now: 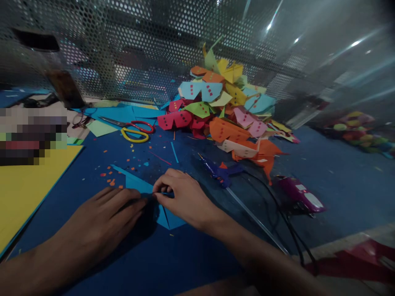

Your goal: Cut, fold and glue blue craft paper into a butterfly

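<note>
A folded light-blue paper piece [140, 186] lies on the dark blue table surface [191, 255] in front of me. My left hand [106, 209] lies flat on its left part, fingers stretched out and pressing down. My right hand [182, 195] has its fingers curled and pinched on the paper's folded edge at the middle. Part of the paper is hidden under both hands. Small orange paper bits [109, 176] are scattered just beyond the left hand.
A heap of folded coloured paper shapes [225, 111] stands at the back. Scissors with red and yellow handles [134, 129] lie left of it. A blue glue gun [220, 172] and a purple one [300, 195] lie right, cords trailing. Yellow sheet [27, 189] at left; perforated metal wall [123, 49] behind.
</note>
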Tool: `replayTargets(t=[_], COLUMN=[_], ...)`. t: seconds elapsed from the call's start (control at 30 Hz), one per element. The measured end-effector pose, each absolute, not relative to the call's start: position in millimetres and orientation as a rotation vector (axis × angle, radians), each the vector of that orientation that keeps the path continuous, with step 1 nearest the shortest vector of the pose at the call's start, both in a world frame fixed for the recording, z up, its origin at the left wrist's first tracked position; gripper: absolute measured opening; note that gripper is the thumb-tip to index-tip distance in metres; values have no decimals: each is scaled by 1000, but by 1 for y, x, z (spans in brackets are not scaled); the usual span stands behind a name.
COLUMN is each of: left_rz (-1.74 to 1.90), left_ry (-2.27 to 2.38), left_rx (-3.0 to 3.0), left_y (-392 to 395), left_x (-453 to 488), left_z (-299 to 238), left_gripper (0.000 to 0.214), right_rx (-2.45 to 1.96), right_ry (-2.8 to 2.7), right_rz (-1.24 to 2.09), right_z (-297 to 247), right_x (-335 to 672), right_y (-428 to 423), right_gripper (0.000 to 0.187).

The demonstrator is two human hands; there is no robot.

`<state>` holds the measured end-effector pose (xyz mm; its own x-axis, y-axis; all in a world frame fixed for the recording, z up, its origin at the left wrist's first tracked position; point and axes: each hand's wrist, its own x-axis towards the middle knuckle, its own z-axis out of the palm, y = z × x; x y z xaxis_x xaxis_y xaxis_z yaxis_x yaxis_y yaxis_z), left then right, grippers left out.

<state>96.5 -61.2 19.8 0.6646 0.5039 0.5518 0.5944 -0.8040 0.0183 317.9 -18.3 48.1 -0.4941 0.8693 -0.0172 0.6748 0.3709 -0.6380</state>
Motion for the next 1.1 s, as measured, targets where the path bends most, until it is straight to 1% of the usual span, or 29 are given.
replayTargets(t=[0.2,0.47,0.77,1.1], left_rz=[-796,-749,-779,-689], left_ry=[-863,-838,-802,-895], left_rx=[-2757,-2776,-2753,-2801], left_y=[-63,-63,-61,-63], left_x=[94,91,93,91], left_z=[23,18,21,16], left_gripper=[36,37,37,35], right_rx=[-1352,-1355,-1381,-1405], right_ry=[-2285,-2283,-2296,-2294], right_rz=[866,860,839,785], right_z=[50,49,50,46], right_x=[317,317,316,313], right_y=[-19,-18,-21,-23], right_gripper=[9,8,7,10])
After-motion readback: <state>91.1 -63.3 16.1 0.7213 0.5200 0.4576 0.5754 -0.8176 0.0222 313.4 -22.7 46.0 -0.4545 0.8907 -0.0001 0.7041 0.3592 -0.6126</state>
